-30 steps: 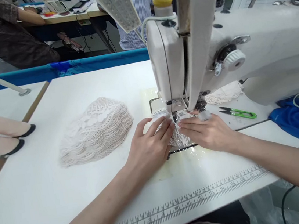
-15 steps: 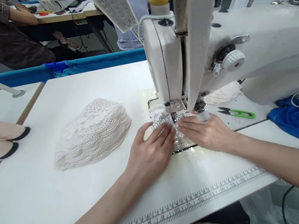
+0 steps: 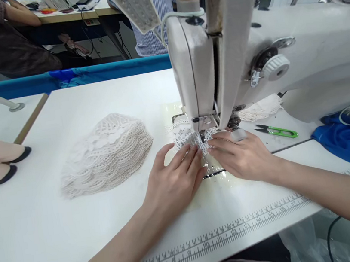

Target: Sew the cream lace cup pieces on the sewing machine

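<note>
A small piece of white lace [image 3: 184, 136] lies under the needle and presser foot of the white sewing machine [image 3: 184, 73]. My left hand [image 3: 173, 176] rests its outstretched fingertips on the near left part of the lace, thumb apart. My right hand [image 3: 246, 154] lies on the near right side of the needle, fingers extended onto the lace edge. A light ring or wrap shows on one of its fingers. Both palms face down, and the fingers partly hide the lace. Left of the machine sits a fanned pile of cream lace pieces [image 3: 110, 157].
Green-handled thread snips [image 3: 279, 131] and more lace [image 3: 261, 108] lie right of the needle. Blue cloth [image 3: 349, 141] is bunched at the table's right. A printed ruler [image 3: 219, 238] runs along the front edge. Beyond the blue cloth barrier [image 3: 105, 73] are two other people.
The lace has shifted slightly away and to the left under the presser foot. My fingertips are a little farther apart. The whole view has shifted slightly.
</note>
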The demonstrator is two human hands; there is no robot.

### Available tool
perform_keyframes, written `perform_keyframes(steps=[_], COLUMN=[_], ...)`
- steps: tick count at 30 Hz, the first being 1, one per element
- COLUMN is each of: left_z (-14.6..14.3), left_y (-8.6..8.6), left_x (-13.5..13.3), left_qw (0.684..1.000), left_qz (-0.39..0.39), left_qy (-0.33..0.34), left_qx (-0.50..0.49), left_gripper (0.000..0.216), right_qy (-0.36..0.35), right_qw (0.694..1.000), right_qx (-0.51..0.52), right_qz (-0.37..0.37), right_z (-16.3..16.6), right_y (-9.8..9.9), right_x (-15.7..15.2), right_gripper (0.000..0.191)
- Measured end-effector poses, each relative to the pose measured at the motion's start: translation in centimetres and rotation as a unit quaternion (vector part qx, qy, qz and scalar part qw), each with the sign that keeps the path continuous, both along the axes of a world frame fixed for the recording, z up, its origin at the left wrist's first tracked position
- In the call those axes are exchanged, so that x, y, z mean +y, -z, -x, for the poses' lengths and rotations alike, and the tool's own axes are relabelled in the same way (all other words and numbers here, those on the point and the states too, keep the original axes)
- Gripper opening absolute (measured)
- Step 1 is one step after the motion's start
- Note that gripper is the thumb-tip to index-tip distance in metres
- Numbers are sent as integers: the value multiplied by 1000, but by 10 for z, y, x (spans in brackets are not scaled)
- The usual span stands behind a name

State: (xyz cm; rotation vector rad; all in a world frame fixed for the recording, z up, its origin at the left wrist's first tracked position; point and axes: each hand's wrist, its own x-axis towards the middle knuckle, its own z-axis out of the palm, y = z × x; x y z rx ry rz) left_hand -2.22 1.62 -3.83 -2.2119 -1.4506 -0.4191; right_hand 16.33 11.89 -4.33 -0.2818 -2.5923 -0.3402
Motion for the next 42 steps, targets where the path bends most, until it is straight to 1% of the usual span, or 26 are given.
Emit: perform_keyframes(steps=[5,11,15,17,24,34,42], left_z=[1,-3,-2,-2,-2,2,6], left_y=[1,0,2,2,0,4,6], left_x=[3,-1,-1,-1,1,8,16], left_qw=[1000,1000,1000,1000,1000,999,995], left_qz=[-2,5,3,10,11,11,54], left_qy=[-9,-8,-5,-2,-4,-14,-30], left_qx=[5,-4,-8,-12,-8,-30,-73], left_gripper=[22,24,25,27,28,29,34], right_qy=[17,-2,19,19,12,49,50], right_qw=[1000,1000,1000,999,1000,998,998], right_qx=[-1,18,0,-11,0,-28,-35], right_qz=[11,16,19,23,3,-32,-33], right_z=[4,1,0,0,0,2,0], right_y=[-1,-2,-1,0,-1,2,1], right_x=[0,2,4,5,4,7,11], right_gripper=[20,22,32,33,28,33,31])
